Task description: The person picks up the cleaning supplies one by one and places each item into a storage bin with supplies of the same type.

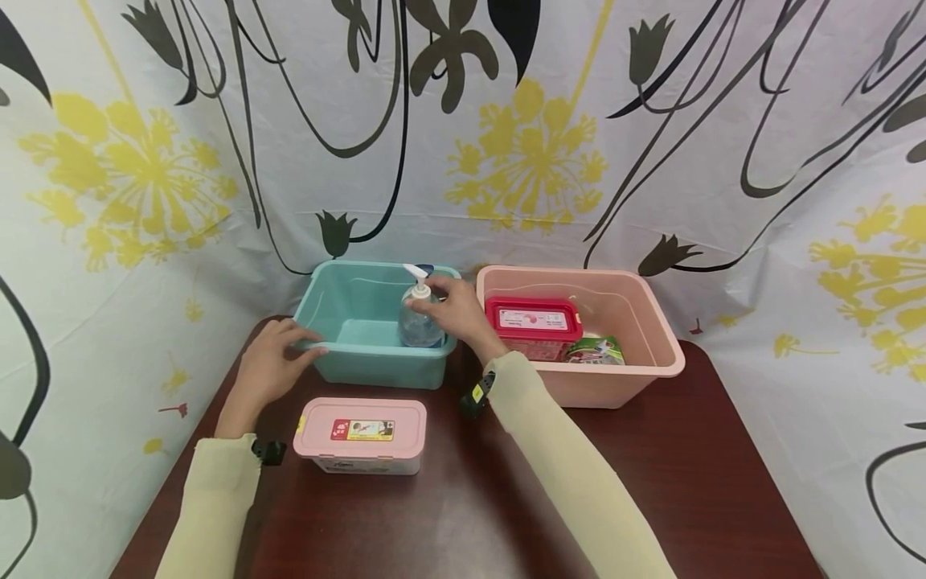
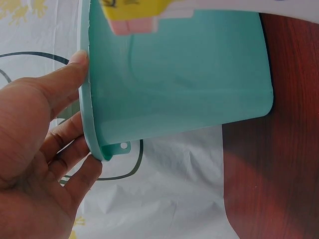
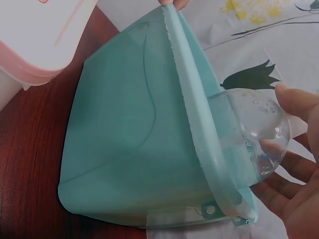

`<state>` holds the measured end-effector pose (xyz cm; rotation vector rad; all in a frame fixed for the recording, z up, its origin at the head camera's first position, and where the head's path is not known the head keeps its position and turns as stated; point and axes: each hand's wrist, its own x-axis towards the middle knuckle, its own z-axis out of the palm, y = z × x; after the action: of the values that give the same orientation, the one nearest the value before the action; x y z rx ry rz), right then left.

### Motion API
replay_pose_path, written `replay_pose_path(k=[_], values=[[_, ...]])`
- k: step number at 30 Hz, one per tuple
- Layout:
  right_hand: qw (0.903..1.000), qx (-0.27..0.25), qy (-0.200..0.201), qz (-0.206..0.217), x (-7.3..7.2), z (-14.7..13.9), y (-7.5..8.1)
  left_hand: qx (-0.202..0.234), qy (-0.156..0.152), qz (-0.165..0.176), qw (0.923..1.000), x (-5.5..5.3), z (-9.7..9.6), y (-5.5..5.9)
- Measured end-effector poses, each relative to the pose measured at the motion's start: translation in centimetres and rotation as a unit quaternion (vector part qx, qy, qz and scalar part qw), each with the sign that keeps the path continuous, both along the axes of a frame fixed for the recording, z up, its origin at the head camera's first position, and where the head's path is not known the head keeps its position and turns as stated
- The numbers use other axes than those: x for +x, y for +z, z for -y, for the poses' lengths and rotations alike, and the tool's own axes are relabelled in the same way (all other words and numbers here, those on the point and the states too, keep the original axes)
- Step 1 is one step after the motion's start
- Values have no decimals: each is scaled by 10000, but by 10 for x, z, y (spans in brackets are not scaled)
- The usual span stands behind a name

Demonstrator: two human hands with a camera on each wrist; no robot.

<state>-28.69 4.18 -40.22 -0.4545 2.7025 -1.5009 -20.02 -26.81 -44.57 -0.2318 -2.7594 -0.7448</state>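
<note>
A clear pump bottle (image 1: 419,322) with a white pump head stands upright within the right end of the teal bin (image 1: 383,362). My right hand (image 1: 457,310) holds it near the top, thumb and fingers around its shoulder. In the right wrist view the bottle (image 3: 261,129) shows past the bin's rim, its lower part hidden by the wall. At the bin's front left corner, my left hand (image 1: 271,362) grips the rim. The left wrist view has that hand's thumb (image 2: 78,62) on the rim and the other fingers round the corner.
A box with a pink lid (image 1: 362,430) lies on the dark wooden table (image 1: 463,515) in front of the teal bin. To the right stands a peach bin (image 1: 608,390) with a red-lidded container (image 1: 534,320) and a green packet (image 1: 596,351) inside. Patterned curtain (image 1: 535,48) hangs behind.
</note>
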Motion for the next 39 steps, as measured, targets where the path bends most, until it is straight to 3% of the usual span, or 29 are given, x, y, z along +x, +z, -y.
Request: replay_pose_path(k=[7,16,26,34,39], values=[[9999,11,127,112,-1,1,-2,-18,-19,-16,10000,0,0,0],[9990,-25,388,214,0,-1,10,-25,3,8,10000,0,0,1],[9981,91,284,534,4,-6,11,-49,-35,-58,10000,-2,0,-2],[9982,401,393,220,8,-14,9,-53,-19,-31,10000,-2,0,0],[9977,524,305,300,14,-19,8,-49,-2,-49,10000,0,-2,1]])
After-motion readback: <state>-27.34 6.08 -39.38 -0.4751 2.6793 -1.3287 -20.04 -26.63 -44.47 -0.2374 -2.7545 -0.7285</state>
